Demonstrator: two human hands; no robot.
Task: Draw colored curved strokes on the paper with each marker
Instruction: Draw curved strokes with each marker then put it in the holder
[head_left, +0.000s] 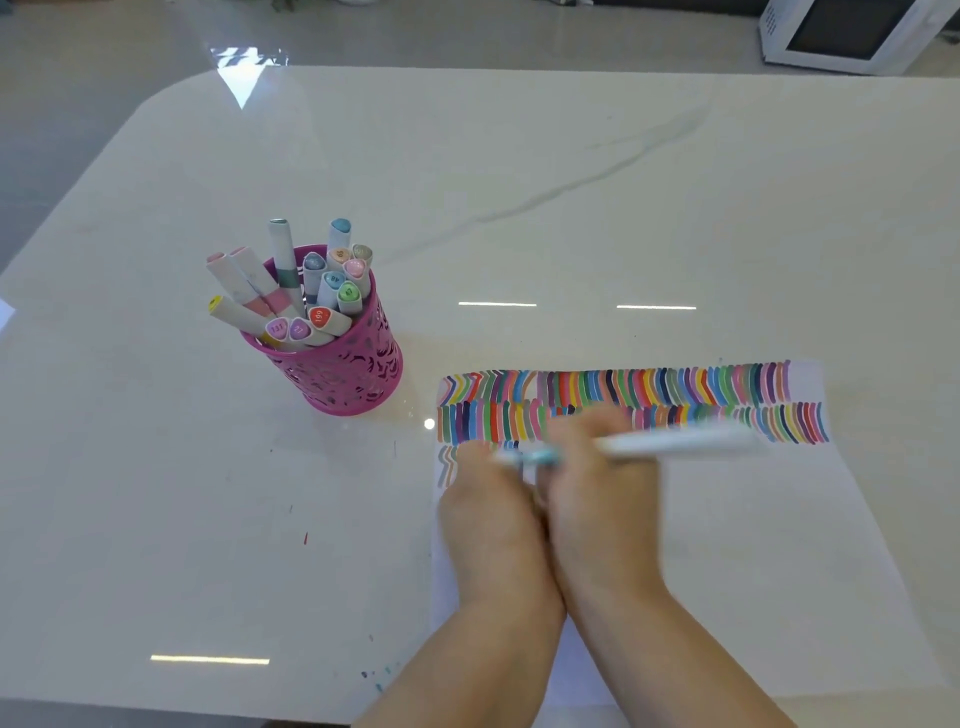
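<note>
A: Both hands are seen pressed together at about six o'clock of the table. The right hand (597, 483) is closed around a white-barrelled marker with a pale blue end (670, 444), which lies roughly level, pointing toward three o'clock. The left hand (488, 499) is curled at the blue end; whether a cap is pinched there cannot be told through the blur.

B: Which step is judged to be in hand?

A: A cap is probably being pulled off or pushed on, between strokes. The white sheet of paper (753, 545) lies under the hands; two full rows of coloured curved strokes (623, 389) are drawn, and a third is barely begun at its nine o'clock edge.

B: And next?

A: If uncapped, the tip would need to be set beside the last stroke. Otherwise a swap is called for at the pink perforated metal cup of markers (348, 364), at ten o'clock.

B: The surroundings?

A: A glossy cream marble-look table (571, 208), flecked with ink; grey floor beyond; a white appliance (852, 36) at one o'clock.
</note>
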